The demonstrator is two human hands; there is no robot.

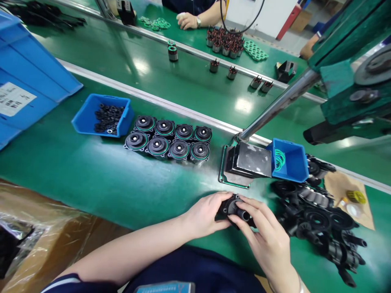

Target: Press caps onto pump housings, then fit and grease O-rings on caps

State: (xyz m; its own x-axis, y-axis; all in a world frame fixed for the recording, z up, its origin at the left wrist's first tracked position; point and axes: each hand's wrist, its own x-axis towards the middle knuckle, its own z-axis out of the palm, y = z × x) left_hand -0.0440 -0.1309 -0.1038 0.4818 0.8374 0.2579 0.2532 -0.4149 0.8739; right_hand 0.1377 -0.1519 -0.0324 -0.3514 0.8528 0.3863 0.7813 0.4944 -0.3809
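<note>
Near the table's front edge, my left hand (204, 215) is closed around the side of a black plastic pump housing (232, 206). My right hand (269, 232) grips the same housing from the other side, fingers and thumb around its short round pipe stub. Fingers cover much of the part, so I cannot tell whether it is one piece or two. Beyond my hands, black round pump bodies (157, 144) with green seal rings stand in two rows. To the right lies a pile of black pump covers (317, 219) with pipe stubs.
A press's metal block (250, 158) and post (277, 106) stand ahead, beside a blue bin (295, 162) with green rings (279, 158). Another blue bin (84, 116) holds small black parts. A big blue crate (30, 69) is left. Across the conveyor (195, 87), carrying copper-wound parts, is a co-worker's hand (187, 20).
</note>
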